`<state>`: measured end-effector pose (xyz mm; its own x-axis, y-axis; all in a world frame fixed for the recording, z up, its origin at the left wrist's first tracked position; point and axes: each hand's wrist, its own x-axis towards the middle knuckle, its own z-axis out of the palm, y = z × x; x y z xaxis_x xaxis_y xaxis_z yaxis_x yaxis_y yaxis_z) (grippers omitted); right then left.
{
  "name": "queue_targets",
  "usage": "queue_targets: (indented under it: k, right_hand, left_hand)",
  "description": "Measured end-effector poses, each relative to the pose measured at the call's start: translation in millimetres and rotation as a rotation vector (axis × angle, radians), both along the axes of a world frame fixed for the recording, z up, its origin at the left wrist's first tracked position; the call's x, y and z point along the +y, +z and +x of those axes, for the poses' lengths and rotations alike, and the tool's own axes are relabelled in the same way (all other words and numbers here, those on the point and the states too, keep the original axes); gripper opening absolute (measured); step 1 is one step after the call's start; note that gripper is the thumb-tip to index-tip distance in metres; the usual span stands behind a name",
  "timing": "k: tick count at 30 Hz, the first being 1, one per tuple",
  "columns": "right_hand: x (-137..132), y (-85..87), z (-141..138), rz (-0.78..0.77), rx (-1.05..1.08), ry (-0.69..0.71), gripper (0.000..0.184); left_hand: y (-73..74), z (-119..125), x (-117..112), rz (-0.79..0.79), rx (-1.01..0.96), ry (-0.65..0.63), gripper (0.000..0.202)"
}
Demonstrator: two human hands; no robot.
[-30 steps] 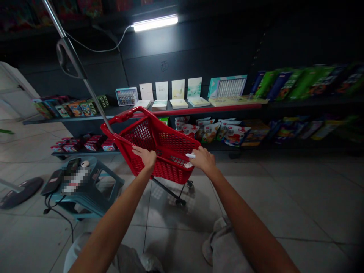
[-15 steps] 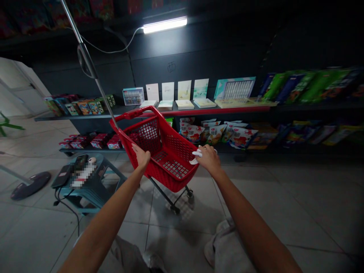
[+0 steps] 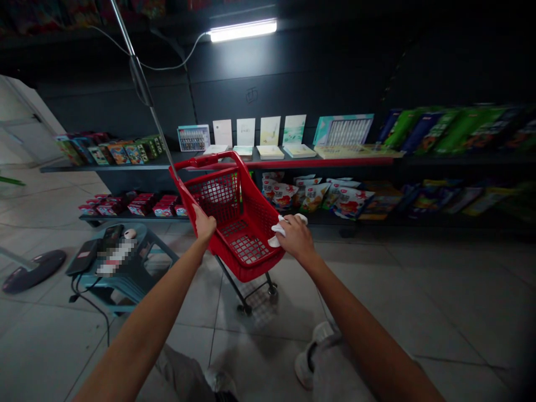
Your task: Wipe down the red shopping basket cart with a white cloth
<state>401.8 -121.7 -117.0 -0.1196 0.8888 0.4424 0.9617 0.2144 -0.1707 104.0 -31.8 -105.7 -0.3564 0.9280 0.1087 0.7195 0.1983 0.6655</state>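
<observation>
Both sides of the cart (image 3: 247, 272) are covered! The left hand (image 3: 204, 224) is on the left rim, though whether its fingers clasp that rim or just press it, I can't tell; the right hand (image 3: 295, 237) has a white cloth (image 3: 274, 242) bunched in its grasp, up against the opposite rim. The cart stands on the floor (image 3: 368, 301), just off the front edge of the shelf (image 3: 326, 163), handle (image 3: 209, 161) at the far end, lit by a lamp (image 3: 243, 30) above. Off the cart's left side, a stool (image 3: 125, 287) carries a phone (image 3: 112, 234).
</observation>
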Motion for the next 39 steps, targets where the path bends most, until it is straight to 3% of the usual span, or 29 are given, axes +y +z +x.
queue_targets:
  k: [6, 8, 11, 13, 17, 24, 28, 34, 37, 39]
  right_hand:
    - [-8, 5.1, -17, -0.069, 0.207, 0.277, 0.047]
    - [-7, 5.2, -27, -0.239, 0.248, 0.392, 0.052]
    - [-7, 6.0, -49, -0.552, 0.16, 0.51, 0.042]
    - [-7, 7.4, -64, -0.645, 0.085, 0.545, 0.033]
    - [-3, 11.3, -79, -0.641, 0.026, 0.565, 0.032]
    - [13, 15.8, -40, -0.679, -0.046, 0.504, 0.021]
    - [15, 14.3, -7, -0.539, -0.001, 0.329, 0.02]
    - [0, 13.0, 27, -0.083, 0.208, 0.354, 0.04]
    - [-12, 1.3, 33, 0.152, 0.358, 0.205, 0.047]
    - [-18, -15.8, 31, 0.267, 0.493, 0.046, 0.048]
  left_hand:
    - [-1.7, 26, 0, -0.045, -0.179, 0.128, 0.095]
    - [-2.6, 35, -2, -0.058, -0.191, 0.16, 0.093]
    - [-1.9, 42, -3, -0.078, -0.196, 0.196, 0.09]
    - [-0.3, 43, -2, -0.089, -0.192, 0.19, 0.089]
    - [2.0, 40, 4, -0.082, -0.15, 0.168, 0.086]
    - [2.7, 43, 13, -0.103, -0.11, 0.163, 0.082]
    - [2.2, 43, 18, -0.115, -0.108, 0.138, 0.083]
    - [0.3, 41, 24, -0.124, -0.086, 0.185, 0.077]
    - [-0.7, 41, 25, -0.103, -0.114, 0.201, 0.072]
    - [-1.0, 43, 24, -0.09, -0.138, 0.209, 0.07]
